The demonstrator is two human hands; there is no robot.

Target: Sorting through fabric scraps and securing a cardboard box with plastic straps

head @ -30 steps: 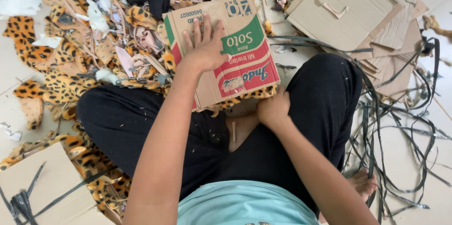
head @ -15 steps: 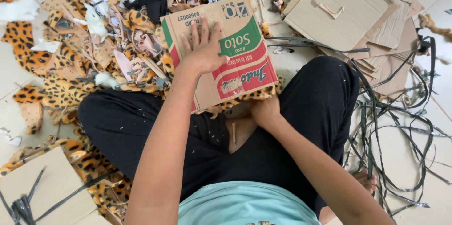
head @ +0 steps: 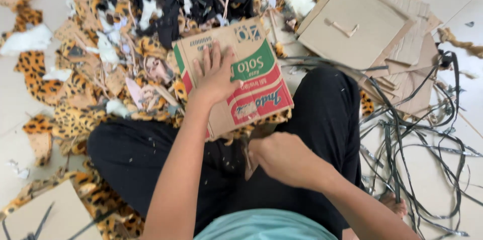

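Two hands work over the crossed legs in black trousers [head: 322, 114]: the left hand [head: 216, 76] lies flat with fingers spread on a printed brown cardboard sheet with red and green panels [head: 236, 81] resting on the lap and the scrap heap, and the right hand [head: 284, 159] is clenched just below its near edge, around what I cannot tell. With only one palm pinning it, the sheet may slide or buckle. Leopard-print fabric scraps [head: 70, 84] crowd the left side, plain cardboard pieces [head: 362, 24] and tangled dark strips [head: 412, 139] the right.
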